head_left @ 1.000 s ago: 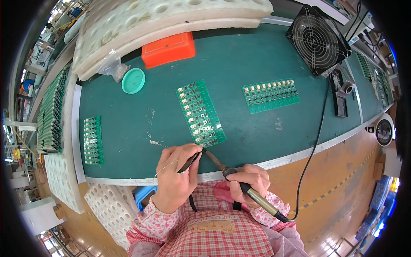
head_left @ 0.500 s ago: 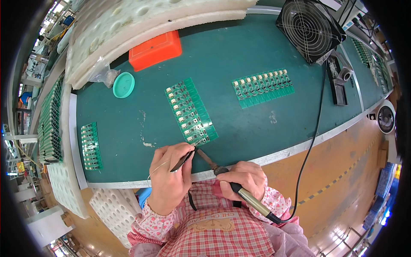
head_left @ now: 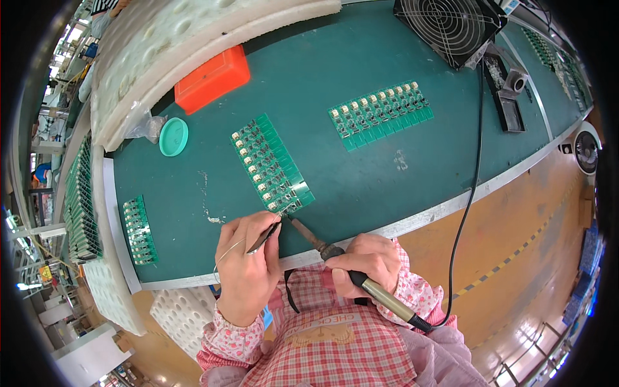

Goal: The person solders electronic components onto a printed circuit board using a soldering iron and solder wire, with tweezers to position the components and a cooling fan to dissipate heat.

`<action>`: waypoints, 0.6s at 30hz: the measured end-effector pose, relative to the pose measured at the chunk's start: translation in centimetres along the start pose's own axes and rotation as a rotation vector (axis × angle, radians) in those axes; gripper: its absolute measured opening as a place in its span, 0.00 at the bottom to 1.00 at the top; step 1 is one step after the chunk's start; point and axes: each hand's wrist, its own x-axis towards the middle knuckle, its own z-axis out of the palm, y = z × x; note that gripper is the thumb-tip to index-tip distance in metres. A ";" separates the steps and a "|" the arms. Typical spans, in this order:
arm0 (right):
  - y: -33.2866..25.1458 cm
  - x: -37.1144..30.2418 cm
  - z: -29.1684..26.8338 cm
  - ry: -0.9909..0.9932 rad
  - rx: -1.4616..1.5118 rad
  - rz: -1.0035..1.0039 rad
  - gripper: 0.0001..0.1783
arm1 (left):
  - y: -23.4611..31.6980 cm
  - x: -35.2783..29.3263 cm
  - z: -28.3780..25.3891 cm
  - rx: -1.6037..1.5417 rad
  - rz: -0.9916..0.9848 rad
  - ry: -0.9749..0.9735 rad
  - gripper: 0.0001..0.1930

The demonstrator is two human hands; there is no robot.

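Green bench (head_left: 361, 174): circuit panels (head_left: 272, 163), orange box (head_left: 211, 77), fan (head_left: 449, 26).

Three loose circuit-board panels (head_left: 272, 162) (head_left: 380, 113) (head_left: 138, 231), one soldering iron (head_left: 335, 255), one fan (head_left: 451, 26), one orange box (head_left: 211, 77).

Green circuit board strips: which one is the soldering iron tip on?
The long diagonal strip at centre; the soldering iron tip meets its near end. The strip by the fan and the left one lie untouched.

The green mat (head_left: 361, 174) at centre looks matt and rubbery. The orange box (head_left: 211, 77) upper left is smooth plastic; the fan grille (head_left: 451, 26) upper right is glossy metal wire. The soldering iron (head_left: 348, 267) shows a dull metal shaft.
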 end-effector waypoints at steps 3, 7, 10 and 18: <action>0.1 0.1 0.0 0.026 0.013 0.003 0.15 | 0.0 -0.1 -0.1 0.000 -0.013 -0.003 0.14; 0.0 0.1 -0.2 0.005 0.019 0.009 0.16 | 0.0 -0.7 -0.3 -0.046 -0.075 -0.005 0.13; -0.2 0.2 -0.2 0.006 0.011 0.024 0.16 | -0.6 -1.9 0.1 -0.154 -0.134 0.070 0.15; 0.1 -0.4 -0.3 -0.020 0.027 0.000 0.17 | -1.7 -3.5 1.7 -0.314 -0.185 0.167 0.10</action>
